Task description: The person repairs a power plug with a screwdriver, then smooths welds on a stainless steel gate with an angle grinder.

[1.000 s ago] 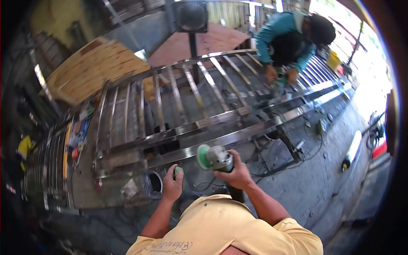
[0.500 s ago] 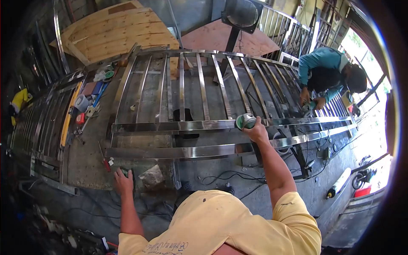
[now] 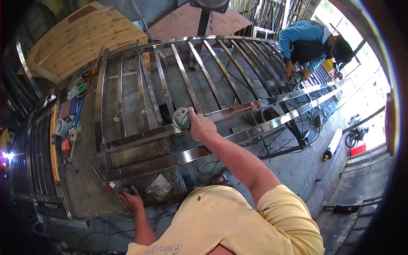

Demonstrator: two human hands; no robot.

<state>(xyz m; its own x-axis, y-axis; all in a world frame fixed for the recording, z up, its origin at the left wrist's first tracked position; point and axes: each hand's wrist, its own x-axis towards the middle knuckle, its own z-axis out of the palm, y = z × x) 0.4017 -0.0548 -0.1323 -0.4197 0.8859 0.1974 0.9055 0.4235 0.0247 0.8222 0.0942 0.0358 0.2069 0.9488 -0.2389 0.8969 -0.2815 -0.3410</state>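
Observation:
My right hand [image 3: 200, 126] grips a round green-and-white disc [image 3: 182, 118] and holds it at the upper of two long shiny metal rails [image 3: 238, 111]. The rail belongs to a large metal frame with slanting bars [image 3: 182, 70]. Low on the left, my left hand [image 3: 131, 199] is at the near edge of the worktable [image 3: 91, 199], fingers curled around something small and dark green that I cannot make out. A red-handled tool [image 3: 109, 188] lies just beyond its fingers. Right of it sits a flat, dirty grey piece [image 3: 159, 187].
A person in a blue top [image 3: 304, 40] bends over the far right of the frame with a power tool [image 3: 294, 80]. Tools, a yellow level [image 3: 54, 144] and a tape roll [image 3: 62, 127] lie left. Cables [image 3: 293, 148] trail below the rails. A bright flash [image 3: 6, 156] shows far left.
My right hand has slid left along the upper rail with the disc. My left hand stays near the table edge. The view has turned, and a bright flash has appeared far left.

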